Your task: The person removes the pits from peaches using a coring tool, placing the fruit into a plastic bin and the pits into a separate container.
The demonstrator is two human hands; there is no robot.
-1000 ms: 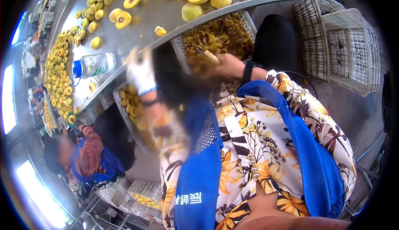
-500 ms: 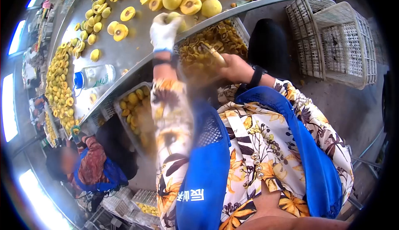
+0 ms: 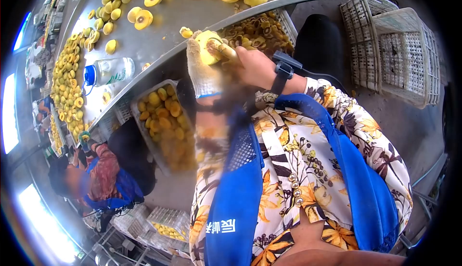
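My left hand (image 3: 198, 71), in a white knit glove, grips a yellow peach half (image 3: 207, 46) with its cut face turned toward my right hand. My bare right hand (image 3: 258, 69) is closed around a pale-handled pitting tool (image 3: 228, 52). The tool's end meets the middle of the cut face, where its tip is hidden. Both hands are close together just off the metal table's edge. A small yellow piece of fruit (image 3: 186, 32) lies on the table beside the gloved fingers. Below, a crate of fruit scraps (image 3: 257, 32) is partly covered by my right hand.
Peach halves (image 3: 143, 19) and a heap of fruit (image 3: 67, 90) lie on the metal table (image 3: 163, 35). A water bottle (image 3: 113, 71) lies near its edge. A crate of peaches (image 3: 161, 117) stands below, white crates (image 3: 404, 57) at right. Another person (image 3: 103, 174) sits at left.
My left hand has come back from the table to the edge, with a peach half in its grip. My right hand has brought the pitting tool up against the cut face.
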